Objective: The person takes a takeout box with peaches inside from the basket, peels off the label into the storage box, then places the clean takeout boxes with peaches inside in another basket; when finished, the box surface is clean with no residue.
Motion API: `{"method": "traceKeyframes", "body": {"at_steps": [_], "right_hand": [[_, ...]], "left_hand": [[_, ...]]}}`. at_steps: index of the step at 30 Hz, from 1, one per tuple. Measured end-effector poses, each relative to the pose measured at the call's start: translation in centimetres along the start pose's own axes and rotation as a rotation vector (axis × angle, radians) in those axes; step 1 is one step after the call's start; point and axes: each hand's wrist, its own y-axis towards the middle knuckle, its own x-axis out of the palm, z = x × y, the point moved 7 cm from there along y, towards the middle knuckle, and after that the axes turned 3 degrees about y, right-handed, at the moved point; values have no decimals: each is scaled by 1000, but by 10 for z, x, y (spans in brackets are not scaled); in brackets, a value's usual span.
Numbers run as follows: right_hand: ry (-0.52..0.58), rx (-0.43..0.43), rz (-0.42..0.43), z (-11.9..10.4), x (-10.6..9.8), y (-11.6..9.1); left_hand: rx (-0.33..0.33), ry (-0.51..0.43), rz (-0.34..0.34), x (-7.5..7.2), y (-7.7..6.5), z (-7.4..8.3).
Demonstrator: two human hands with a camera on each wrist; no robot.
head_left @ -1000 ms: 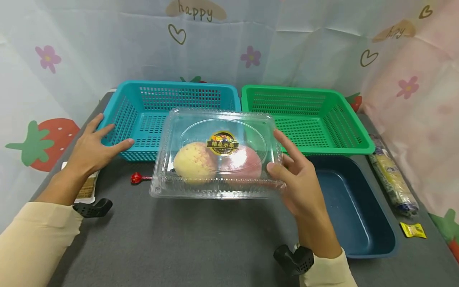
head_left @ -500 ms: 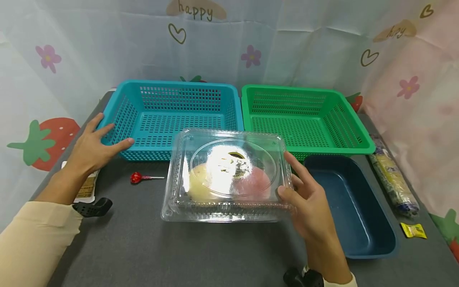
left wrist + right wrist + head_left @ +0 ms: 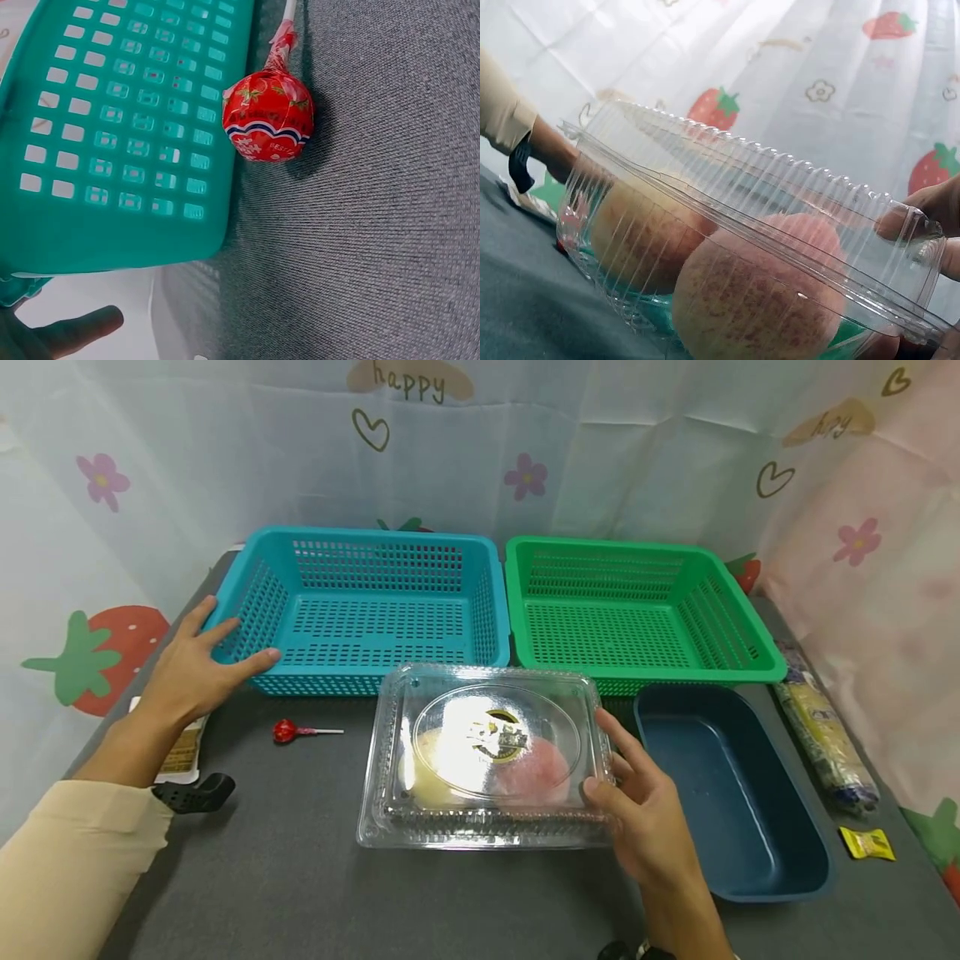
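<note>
My right hand (image 3: pixel 652 818) grips the right side of a clear plastic clamshell fruit box (image 3: pixel 483 827), thumb near the lid's edge. Through the lid, which bears a round black and gold label (image 3: pixel 501 737), show two peach-like fruits: one yellowish (image 3: pixel 641 232), one pink (image 3: pixel 757 292). In the right wrist view the box looks tilted, with two fingers at its right end. My left hand (image 3: pixel 191 672) rests, fingers spread, on the front left corner of a blue slotted basket (image 3: pixel 378 681). A red-wrapped lollipop (image 3: pixel 268 116) lies just in front of that basket.
A green slotted basket (image 3: pixel 652 675) stands beside the blue one. In front of it is a dark blue basin (image 3: pixel 738 793). Along the right edge lie a long plastic-wrapped pack (image 3: pixel 825 731) and a small yellow packet (image 3: pixel 867 843). A flat brown-and-white pack (image 3: pixel 183 756) lies partly under my left forearm.
My right hand has brought the fruit box toward me and slightly right, so the lollipop's stick and the blue basket's front show again. My left hand has stayed on the basket corner.
</note>
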Motion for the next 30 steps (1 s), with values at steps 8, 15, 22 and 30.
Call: {"method": "traceKeyframes", "body": {"at_steps": [8, 15, 22, 30], "right_hand": [[-23, 25, 19, 9, -12, -7], [0, 68, 30, 19, -19, -10], [-39, 74, 73, 27, -22, -9], [-135, 97, 124, 39, -29, -8]], "left_hand": [[8, 2, 9, 1, 2, 4], [3, 24, 14, 2, 1, 3], [-8, 8, 8, 0, -3, 2], [-4, 13, 6, 1, 0, 2]]}}
